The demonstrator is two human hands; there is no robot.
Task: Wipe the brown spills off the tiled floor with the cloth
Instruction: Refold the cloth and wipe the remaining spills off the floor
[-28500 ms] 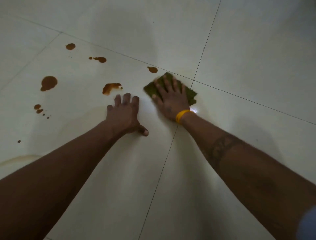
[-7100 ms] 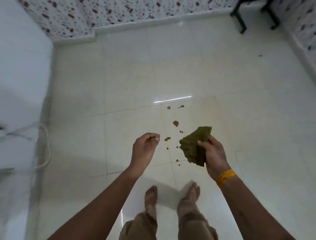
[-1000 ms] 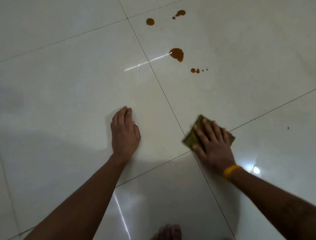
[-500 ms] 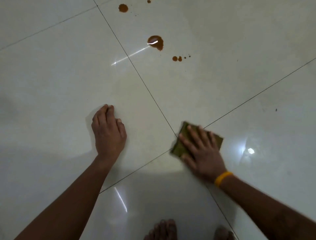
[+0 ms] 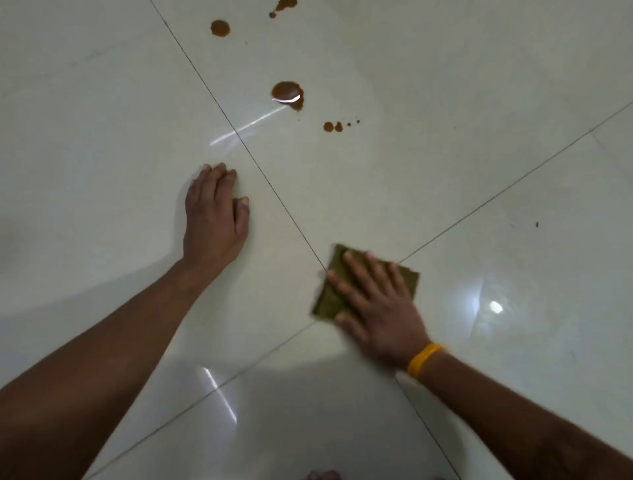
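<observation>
The floor is glossy pale tile, crossed by thin dark grout lines that meet under the cloth; four tiles share that crossing. A round light glare shows at 3 o'clock of the cloth, and two streaky reflections lie on the tiles, one near the big spill, one at 6 o'clock between the forearms. A tiny dark speck sits on the tile at 3 o'clock.

Brown spills, all on the tile at 12 to 1 o'clock: one large puddle, one round spot beyond it, one blot cut by the top edge with a small drop beside it, and a pair of small touching drops with two dots trailing toward 3 o'clock. They lie well apart from the cloth.

One olive-green cloth, folded into a rough square, lies flat on the floor at the grout crossing, at 4 o'clock from the frame's middle.

Two hands. The right hand, with a yellow wristband, lies palm down on the cloth, fingers straight and spread, pointing to 11 o'clock; this grip is flat and pressing, not curled. The left hand rests palm down on bare tile at 9 o'clock of the cloth, fingers together and straight, thumb alongside, its grip relaxed and holding nothing. Both forearms reach in from the lower corners. Toes peek in at 6 o'clock.
</observation>
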